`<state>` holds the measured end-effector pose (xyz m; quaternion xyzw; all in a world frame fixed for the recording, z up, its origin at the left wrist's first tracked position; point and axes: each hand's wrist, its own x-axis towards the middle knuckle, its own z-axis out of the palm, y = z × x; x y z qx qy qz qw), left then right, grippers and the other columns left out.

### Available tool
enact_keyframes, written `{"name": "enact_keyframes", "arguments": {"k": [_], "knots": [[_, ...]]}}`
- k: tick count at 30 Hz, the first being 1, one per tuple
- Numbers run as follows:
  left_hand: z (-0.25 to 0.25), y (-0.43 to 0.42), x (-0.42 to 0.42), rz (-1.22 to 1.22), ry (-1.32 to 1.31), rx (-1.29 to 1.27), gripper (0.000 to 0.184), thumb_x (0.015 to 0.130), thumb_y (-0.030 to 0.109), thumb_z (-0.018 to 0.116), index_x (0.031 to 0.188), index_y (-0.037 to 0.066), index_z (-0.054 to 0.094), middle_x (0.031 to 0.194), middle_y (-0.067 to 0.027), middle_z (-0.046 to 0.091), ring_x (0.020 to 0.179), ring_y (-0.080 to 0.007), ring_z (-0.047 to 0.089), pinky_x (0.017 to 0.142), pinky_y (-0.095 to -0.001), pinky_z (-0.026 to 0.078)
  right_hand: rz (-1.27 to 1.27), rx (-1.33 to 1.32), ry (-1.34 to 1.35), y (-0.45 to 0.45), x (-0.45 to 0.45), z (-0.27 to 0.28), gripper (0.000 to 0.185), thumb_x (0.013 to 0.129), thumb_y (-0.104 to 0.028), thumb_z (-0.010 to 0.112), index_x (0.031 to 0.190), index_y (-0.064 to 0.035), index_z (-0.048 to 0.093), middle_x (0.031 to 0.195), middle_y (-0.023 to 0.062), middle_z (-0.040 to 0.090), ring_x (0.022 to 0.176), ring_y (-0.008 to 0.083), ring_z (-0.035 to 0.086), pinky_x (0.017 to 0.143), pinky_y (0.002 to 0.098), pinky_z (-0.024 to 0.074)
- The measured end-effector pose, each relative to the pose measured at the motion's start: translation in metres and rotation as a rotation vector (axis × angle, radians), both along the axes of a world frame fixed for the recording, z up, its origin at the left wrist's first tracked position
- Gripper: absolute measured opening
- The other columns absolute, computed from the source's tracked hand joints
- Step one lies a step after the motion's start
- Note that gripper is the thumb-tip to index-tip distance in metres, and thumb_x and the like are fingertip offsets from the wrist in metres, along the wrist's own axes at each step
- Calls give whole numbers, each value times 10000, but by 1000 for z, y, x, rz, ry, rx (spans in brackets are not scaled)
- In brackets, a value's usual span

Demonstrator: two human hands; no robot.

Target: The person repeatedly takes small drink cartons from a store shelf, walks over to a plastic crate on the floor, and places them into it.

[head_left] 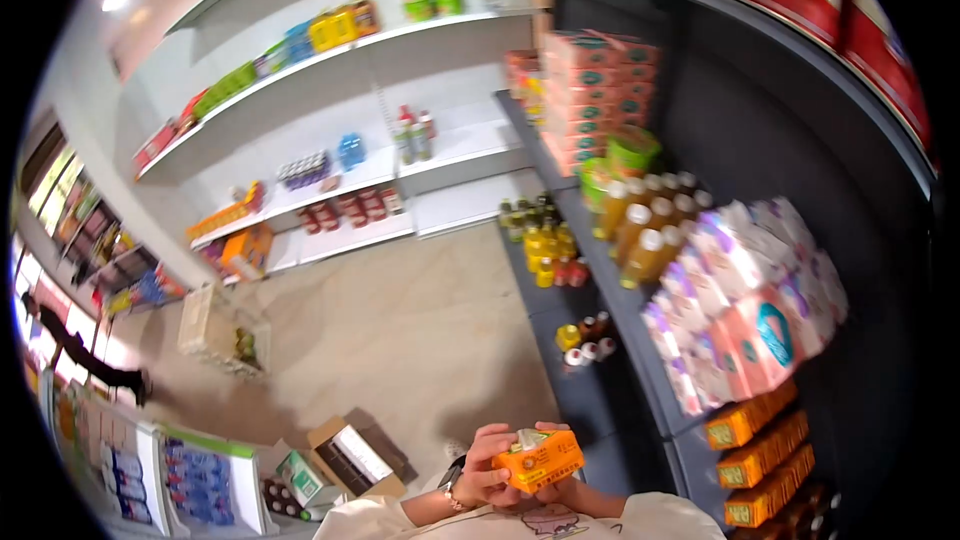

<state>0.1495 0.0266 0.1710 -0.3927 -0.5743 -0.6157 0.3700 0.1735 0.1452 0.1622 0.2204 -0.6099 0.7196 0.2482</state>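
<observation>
An orange box point(543, 461) with a picture on its side is held close to my body at the bottom centre. My left hand point(488, 466) is closed around its left side, with a bracelet at the wrist. Under the box, my right hand point(566, 496) supports it from below and is largely hidden by it. To the right, similar orange boxes point(762, 465) stand in rows on the dark shelf.
Dark shelving point(620, 310) runs along the right with bottles point(655, 220) and tissue packs point(750, 300). White shelves point(460, 145) stand ahead. On the floor are an open cardboard box point(355, 455) and a white crate point(215, 330). A person point(85, 350) is at the far left.
</observation>
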Motion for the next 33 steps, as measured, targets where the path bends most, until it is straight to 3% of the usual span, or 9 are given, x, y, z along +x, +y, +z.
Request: {"name": "enact_keyframes", "arguments": {"k": [1, 4, 5, 11, 24, 33], "knots": [[7, -24, -8, -16, 78, 29, 457, 723, 221, 679, 1133, 170, 482, 1210, -170, 465, 992, -358, 547, 800, -501, 447, -20, -29, 120, -27, -19, 12, 465, 817, -308, 537, 1115, 36, 442, 1035, 161, 464, 853, 183, 475, 738, 279, 411], [-2, -86, -13, 41, 8, 95, 486, 727, 247, 696, 1154, 177, 477, 1218, -174, 460, 1011, -373, 536, 783, -484, 460, 159, -184, 163, -97, -48, 6, 489, 804, -332, 561, 1103, 34, 438, 1024, 165, 470, 780, 170, 472, 694, 270, 418], [-5, -103, -16, 80, 8, 111, 486, 726, 249, 694, 1155, 178, 476, 1212, -175, 459, 1001, -371, 535, 775, -481, 460, 358, -294, 160, -119, -59, 3, 535, 789, -329, 577, 1174, 2, 409, 1002, 167, 482, 739, 178, 482, 674, 275, 432], [-18, -195, -53, 309, 90, 137, 492, 725, 258, 677, 1164, 182, 469, 1179, -178, 454, 942, -353, 531, 730, -459, 458, 627, -250, 89, -247, -88, -11, 558, 783, -331, 587, 1194, -16, 378, 1043, 164, 441, 763, 187, 488, 663, 279, 446], [-38, -354, -155, 578, 37, 146, 505, 721, 279, 641, 1183, 192, 455, 1106, -186, 443, 815, -316, 522, 631, -412, 455, 725, -103, 72, -396, -237, -12, 620, 771, -334, 608, 1239, -56, 312, 1131, 157, 352, 815, 205, 502, 638, 287, 477], [-28, -464, -275, 736, -38, 154, 515, 719, 294, 617, 1195, 199, 445, 1056, -191, 435, 727, -290, 516, 562, -380, 452, 658, -86, 304, -521, -363, 4, 670, 762, -336, 623, 1269, -84, 266, 1192, 152, 290, 852, 218, 511, 622, 293, 498]]}}
